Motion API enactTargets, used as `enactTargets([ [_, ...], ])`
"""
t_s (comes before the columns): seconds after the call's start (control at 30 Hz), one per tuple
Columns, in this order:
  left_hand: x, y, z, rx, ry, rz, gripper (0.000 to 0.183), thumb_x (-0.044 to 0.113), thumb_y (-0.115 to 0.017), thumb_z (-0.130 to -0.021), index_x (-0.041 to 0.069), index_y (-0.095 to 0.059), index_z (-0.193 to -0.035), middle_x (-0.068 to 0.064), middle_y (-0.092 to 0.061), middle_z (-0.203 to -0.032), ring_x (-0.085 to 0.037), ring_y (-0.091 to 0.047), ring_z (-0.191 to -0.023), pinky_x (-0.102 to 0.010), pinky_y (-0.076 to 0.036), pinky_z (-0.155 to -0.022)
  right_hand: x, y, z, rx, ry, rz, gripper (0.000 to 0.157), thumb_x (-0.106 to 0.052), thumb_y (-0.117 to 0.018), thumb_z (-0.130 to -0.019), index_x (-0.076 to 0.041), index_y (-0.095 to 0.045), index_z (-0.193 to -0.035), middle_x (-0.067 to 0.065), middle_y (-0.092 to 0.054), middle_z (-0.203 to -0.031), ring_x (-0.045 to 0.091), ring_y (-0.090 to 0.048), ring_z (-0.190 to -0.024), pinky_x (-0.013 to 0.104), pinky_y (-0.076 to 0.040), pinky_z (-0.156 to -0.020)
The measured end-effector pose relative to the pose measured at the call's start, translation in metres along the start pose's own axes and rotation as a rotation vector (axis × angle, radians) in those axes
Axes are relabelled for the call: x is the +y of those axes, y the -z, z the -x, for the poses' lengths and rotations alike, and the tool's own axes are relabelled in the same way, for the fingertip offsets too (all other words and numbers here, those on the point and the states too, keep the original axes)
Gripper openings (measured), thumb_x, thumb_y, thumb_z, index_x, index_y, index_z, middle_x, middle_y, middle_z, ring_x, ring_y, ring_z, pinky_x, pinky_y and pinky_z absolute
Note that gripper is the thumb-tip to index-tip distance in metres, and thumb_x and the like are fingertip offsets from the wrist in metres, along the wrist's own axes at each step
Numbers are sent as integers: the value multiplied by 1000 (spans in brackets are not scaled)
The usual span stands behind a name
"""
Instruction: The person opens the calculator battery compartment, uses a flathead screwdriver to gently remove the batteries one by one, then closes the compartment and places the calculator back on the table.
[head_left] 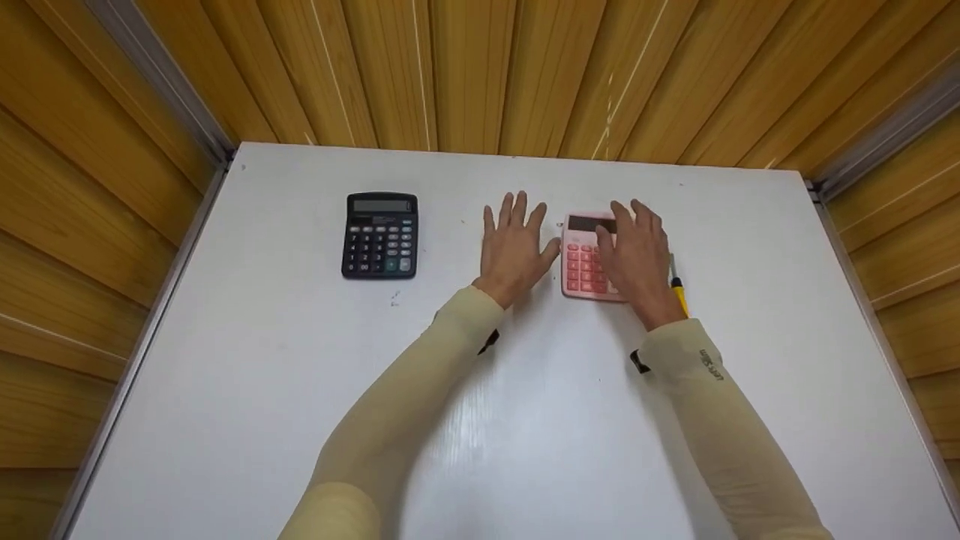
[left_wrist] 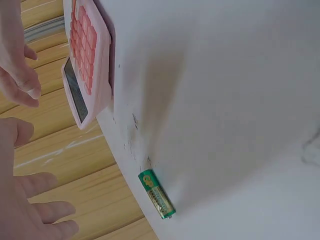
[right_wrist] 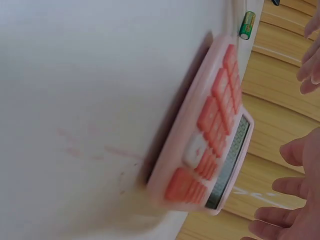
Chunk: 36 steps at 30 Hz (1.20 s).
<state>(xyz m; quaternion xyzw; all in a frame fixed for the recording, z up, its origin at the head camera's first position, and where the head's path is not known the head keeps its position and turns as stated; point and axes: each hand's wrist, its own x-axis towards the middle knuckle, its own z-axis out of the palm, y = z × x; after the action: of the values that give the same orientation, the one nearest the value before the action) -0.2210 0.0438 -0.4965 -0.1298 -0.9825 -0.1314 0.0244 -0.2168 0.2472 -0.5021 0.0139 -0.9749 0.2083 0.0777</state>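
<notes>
A pink calculator [head_left: 581,271] lies face up on the white table, its display towards the back. Over its right side is my right hand [head_left: 637,259], fingers loosely bent and apart; the right wrist view shows a gap between these fingers and the keys [right_wrist: 215,117]. My left hand [head_left: 516,251] is spread just left of the calculator, palm down, holding nothing. Under that hand, hidden in the head view, a green GP battery [left_wrist: 157,194] lies on the table. The same battery [right_wrist: 247,25] appears beyond the calculator in the right wrist view.
A black calculator [head_left: 380,236] lies face up further left. Right of my right hand is a tool with a yellow and black handle [head_left: 679,296] and a thin metal shaft, partly covered by the wrist. Wood-patterned panels [head_left: 465,75] enclose the table's back and sides.
</notes>
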Motion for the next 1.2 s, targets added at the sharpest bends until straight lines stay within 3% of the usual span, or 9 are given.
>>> enactTargets([
  [0.27, 12, -14, 1, -43, -30, -16, 68, 57, -47, -109, 17, -43, -165, -14, -27, -173, -31, -18, -161, -50, -14, -129, 15, -2, 6, -39, -71, -34, 61, -31, -50, -113, 1, -36, -163, 30, -33, -163, 47, -31, -151, 64, -28, -121],
  [0.47, 17, -21, -1, -103, -10, -8, 70, 57, -45, -110, 15, -38, -166, -11, -24, -175, -29, -15, -162, -45, -10, -129, 21, -3, 4, -51, -72, -46, 58, -31, -47, -113, -3, -37, -164, 31, -36, -161, 48, -36, -148, 65, -31, -119],
  [0.73, 19, -31, 0, -149, -53, 64, 70, 50, -46, -112, 9, -34, -167, -11, -24, -175, -26, -16, -162, -38, -14, -128, 26, -6, 7, -88, -130, -117, 62, -37, -45, -114, -7, -33, -167, 29, -37, -162, 47, -36, -149, 66, -30, -119],
  [0.9, 22, -37, -2, -156, -84, 94, 70, 47, -46, -113, 5, -32, -167, -12, -27, -174, -26, -21, -161, -37, -17, -128, 35, -7, 8, -106, -149, -153, 65, -38, -43, -115, -2, -28, -167, 29, -35, -164, 46, -32, -153, 64, -25, -122],
  [1.03, 22, -42, -3, -169, -72, 149, 70, 45, -48, -113, 3, -33, -166, -13, -29, -173, -26, -25, -160, -35, -19, -127, 40, -8, 8, -120, -160, -181, 67, -38, -41, -115, 4, -25, -166, 30, -35, -165, 45, -31, -154, 60, -24, -124],
  [1.2, 22, -47, -3, -210, -33, 243, 70, 45, -49, -112, 4, -33, -166, -12, -31, -172, -24, -27, -159, -33, -20, -126, 43, -9, 9, -122, -209, -278, 64, -34, -40, -115, 4, -26, -166, 29, -45, -158, 41, -44, -147, 56, -32, -121],
])
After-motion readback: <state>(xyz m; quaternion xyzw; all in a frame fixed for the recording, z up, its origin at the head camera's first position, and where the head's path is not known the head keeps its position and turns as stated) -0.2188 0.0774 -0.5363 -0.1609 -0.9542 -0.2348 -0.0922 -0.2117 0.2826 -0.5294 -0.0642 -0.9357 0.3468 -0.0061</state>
